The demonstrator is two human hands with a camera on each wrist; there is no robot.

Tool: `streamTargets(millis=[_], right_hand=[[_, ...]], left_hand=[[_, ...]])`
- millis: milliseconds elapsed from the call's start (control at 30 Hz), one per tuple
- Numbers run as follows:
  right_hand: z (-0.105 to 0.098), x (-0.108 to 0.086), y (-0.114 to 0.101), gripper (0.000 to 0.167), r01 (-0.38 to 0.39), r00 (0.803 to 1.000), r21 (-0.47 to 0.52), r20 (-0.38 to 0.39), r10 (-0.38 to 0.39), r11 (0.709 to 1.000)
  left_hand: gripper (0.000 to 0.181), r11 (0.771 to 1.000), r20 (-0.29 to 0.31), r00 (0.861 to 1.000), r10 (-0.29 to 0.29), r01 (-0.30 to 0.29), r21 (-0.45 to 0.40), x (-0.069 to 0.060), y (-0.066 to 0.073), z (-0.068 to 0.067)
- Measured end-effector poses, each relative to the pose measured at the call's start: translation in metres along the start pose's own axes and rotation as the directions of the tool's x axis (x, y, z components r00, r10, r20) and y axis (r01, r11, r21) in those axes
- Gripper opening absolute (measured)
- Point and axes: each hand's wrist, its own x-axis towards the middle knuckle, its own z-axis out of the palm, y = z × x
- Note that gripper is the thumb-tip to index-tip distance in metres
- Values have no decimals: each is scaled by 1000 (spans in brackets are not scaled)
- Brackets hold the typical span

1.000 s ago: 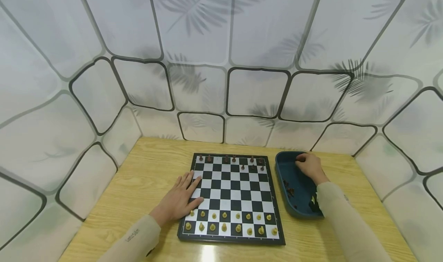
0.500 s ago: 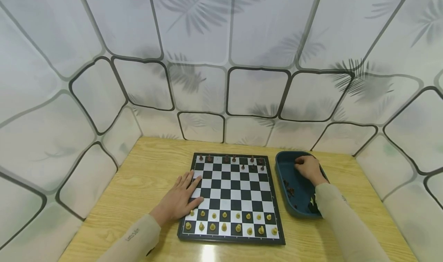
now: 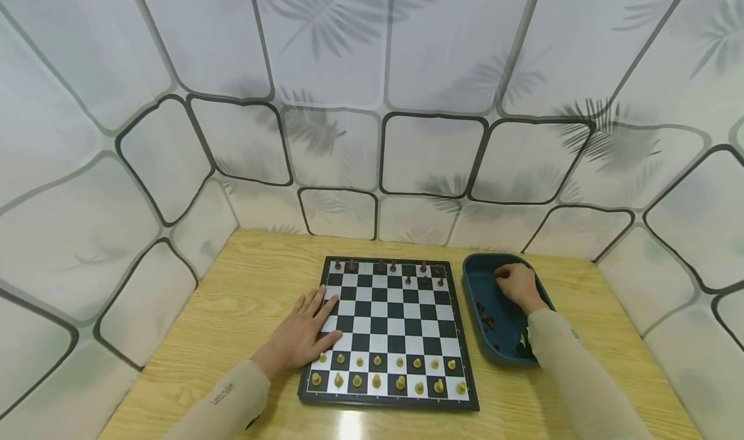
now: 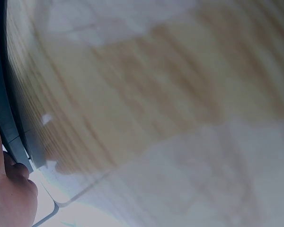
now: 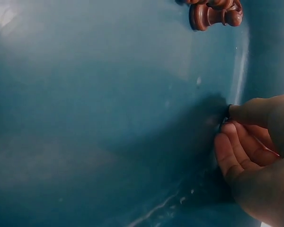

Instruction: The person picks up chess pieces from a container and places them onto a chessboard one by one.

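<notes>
My left hand (image 3: pixel 299 333) lies with fingers spread over the left edge of a chessboard (image 3: pixel 378 327). Part of that hand (image 4: pixel 12 194) shows beside the board's dark edge in the left wrist view. Inside a blue bin (image 3: pixel 473 298) at the board's right, my right hand (image 3: pixel 520 285) has its fingers curled together near the far end. In the right wrist view its fingertips pinch a small dark chess piece (image 5: pixel 228 111), mostly hidden. Several brown chess pieces (image 5: pixel 215 15) lie apart from this hand on the bin floor.
Yellow chess pieces (image 3: pixel 376 381) stand in two rows on the near side of the board. Dark red pieces (image 3: pixel 380 267) stand along its far side, with gaps between them. A patterned wall (image 3: pixel 430 156) rises behind the wooden table (image 3: pixel 250 259).
The right hand shifts very slightly to the left inside the bin, its fingers still together. My left hand and the pieces on the board stay where they were.
</notes>
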Motion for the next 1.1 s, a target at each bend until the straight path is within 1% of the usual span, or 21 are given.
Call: streamTargets(millis=[267, 467, 633, 833, 967, 1100], right_hand=[[-1, -2, -2, 23, 10, 1000, -9, -13, -10, 1000], [-4, -1, -5, 22, 48, 997, 1, -59, -48, 999], [-10, 1, -14, 21, 67, 993, 22, -99, -65, 997], [-17, 2, -28, 23, 71, 991, 51, -116, -65, 996], [-20, 3, -37, 24, 95, 987, 78, -135, -83, 992], [-22, 7, -47, 24, 125, 981, 75, -156, -113, 989]], left_hand=[[83, 1000, -2, 1000, 3, -3, 2, 0, 0, 0], [83, 1000, -5, 1000, 4, -4, 2, 0, 0, 1], [83, 1000, -11, 1000, 6, -6, -3, 0, 0, 1], [83, 1000, -6, 1000, 7, -7, -1, 0, -1, 1], [84, 1000, -4, 1000, 7, -7, 2, 0, -1, 1], [83, 1000, -9, 1000, 12, -12, -5, 0, -1, 1]])
